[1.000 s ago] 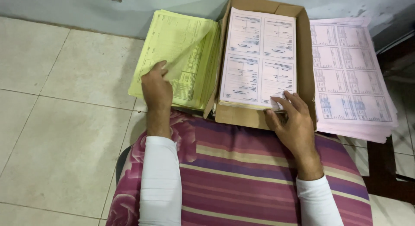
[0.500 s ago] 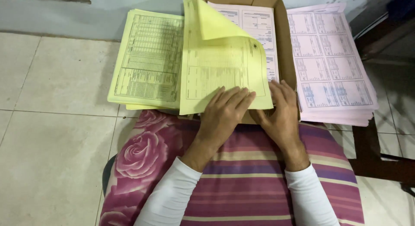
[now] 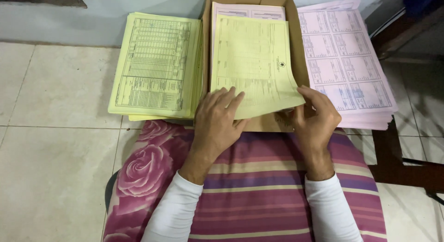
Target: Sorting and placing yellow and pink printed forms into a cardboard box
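Tiled floor [image 3: 55, 168] all around; one striped, rose-patterned cushion [image 3: 259, 186] under your forearms. One open cardboard box [image 3: 298, 43] sits ahead, flanked by two paper stacks: yellow forms [image 3: 157, 66] to its left, pink forms [image 3: 347, 61] to its right. Inside the box, one pink sheet [image 3: 249, 10] peeks out beneath one loose yellow sheet [image 3: 252, 57]. Your left hand [image 3: 217, 121] lies flat, fingers spread, on that sheet's near edge. Your right hand [image 3: 314, 114] pinches its lifted near-right corner between thumb and fingers. Dark wooden furniture [image 3: 407, 145] stands at right.
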